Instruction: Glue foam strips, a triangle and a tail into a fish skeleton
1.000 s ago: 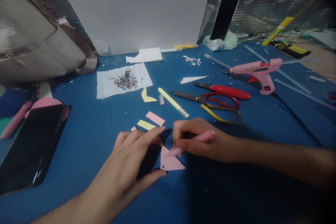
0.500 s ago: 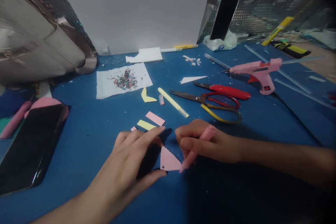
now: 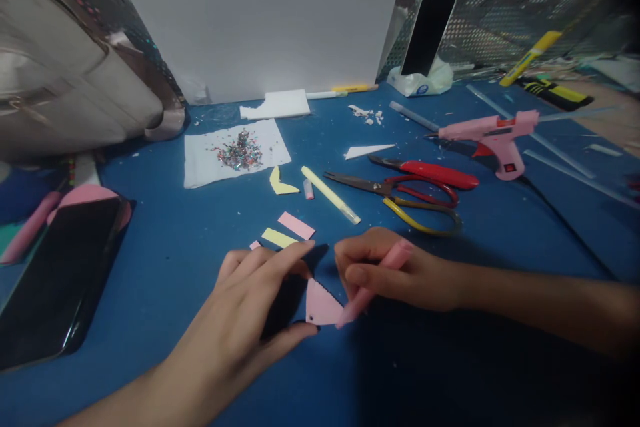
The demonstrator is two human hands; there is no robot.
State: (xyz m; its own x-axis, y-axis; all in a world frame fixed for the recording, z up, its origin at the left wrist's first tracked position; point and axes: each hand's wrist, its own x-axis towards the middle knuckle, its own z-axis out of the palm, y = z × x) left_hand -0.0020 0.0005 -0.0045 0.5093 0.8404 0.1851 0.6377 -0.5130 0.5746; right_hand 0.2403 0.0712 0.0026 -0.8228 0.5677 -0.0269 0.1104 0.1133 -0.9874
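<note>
Between the thumb and fingers of my left hand (image 3: 245, 300) is a small pink triangular piece (image 3: 321, 305) with a scalloped dark upper edge and a dark dot near its lower left corner. My right hand (image 3: 385, 270) is closed around a pink marker (image 3: 385, 273), slanted so that its lower end is at the piece's right corner. Whether the tip touches the piece I cannot tell. Just beyond my left fingers lie a pink strip (image 3: 297, 225) and a yellow strip (image 3: 278, 238). A small pink cap (image 3: 308, 189) is beside a pale yellow marker (image 3: 330, 195).
Scissors (image 3: 400, 193) and a red-handled cutter (image 3: 440, 175) lie beyond my right hand. A pink glue gun (image 3: 493, 137) rests farther right. Glitter covers part of a white paper (image 3: 200, 160). A dark phone (image 3: 57, 280) lies left; another phone (image 3: 429, 33) stands propped behind.
The lower end of the pink marker has shifted slightly left along the pink piece's right corner. My left hand and the piece stay in place.
</note>
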